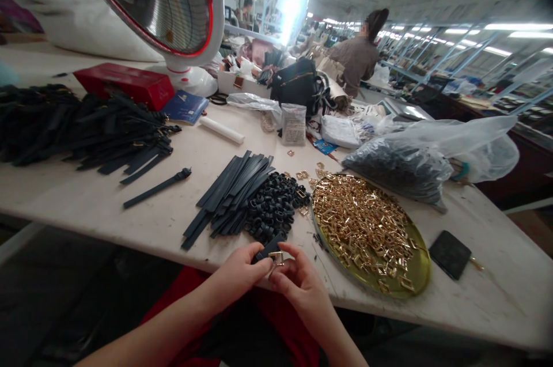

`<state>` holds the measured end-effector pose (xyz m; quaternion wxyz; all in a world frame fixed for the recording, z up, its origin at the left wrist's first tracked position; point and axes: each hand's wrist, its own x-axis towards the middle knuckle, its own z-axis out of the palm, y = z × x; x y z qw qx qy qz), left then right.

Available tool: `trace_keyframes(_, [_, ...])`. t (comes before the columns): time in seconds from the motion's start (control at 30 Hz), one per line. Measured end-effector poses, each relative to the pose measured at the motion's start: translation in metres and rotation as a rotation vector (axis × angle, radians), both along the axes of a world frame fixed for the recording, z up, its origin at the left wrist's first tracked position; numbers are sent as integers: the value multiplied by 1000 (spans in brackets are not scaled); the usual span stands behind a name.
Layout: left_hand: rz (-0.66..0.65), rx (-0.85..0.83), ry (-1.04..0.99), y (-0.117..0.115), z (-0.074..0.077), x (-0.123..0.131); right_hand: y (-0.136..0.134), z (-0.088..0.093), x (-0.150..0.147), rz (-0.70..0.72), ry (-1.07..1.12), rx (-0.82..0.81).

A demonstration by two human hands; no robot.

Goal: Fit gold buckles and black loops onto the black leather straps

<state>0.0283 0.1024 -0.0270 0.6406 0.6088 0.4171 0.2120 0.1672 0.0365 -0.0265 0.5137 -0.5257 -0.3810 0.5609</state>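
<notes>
My left hand point(239, 273) and my right hand point(298, 283) meet at the table's near edge. Together they pinch a short black strap point(268, 249) with a small gold buckle point(276, 257) at its end. The left fingers grip the strap; the right fingertips close on the buckle. Just beyond the hands lie a fan of black straps point(228, 191) and a heap of small black loops point(274, 208). A round gold tray point(421, 275) full of gold buckles sits to the right.
A big pile of finished black straps point(82, 125) covers the left of the table. A red box point(125, 83), a fan point(164, 4), a clear bag of black parts point(401, 168) and a black phone point(449, 253) also stand there. Another person point(358, 56) works at the far end.
</notes>
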Motion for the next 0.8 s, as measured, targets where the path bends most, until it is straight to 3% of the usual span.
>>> trace_keyframes(0.13, [-106,-55,1,-5,2,-2,2,-5,4,-94,-14,-23])
trace_keyframes(0.33, [-126,72,-5,-14,13,-15,1,-2,-2,-300,443,-156])
trace_keyframes(0.43, [-192,164,36,-19,17,-21,-4,-1,-8,-273,692,-221])
trace_keyframes(0.57, [-198,253,118,-25,22,-29,-12,2,-10,-288,845,-313])
trace_keyframes(0.7, [-228,342,264,-29,26,-31,-17,-1,-14,-268,827,-321])
trace_keyframes(0.8, [-277,355,230,-32,29,-28,-23,-9,-23,-212,563,-228])
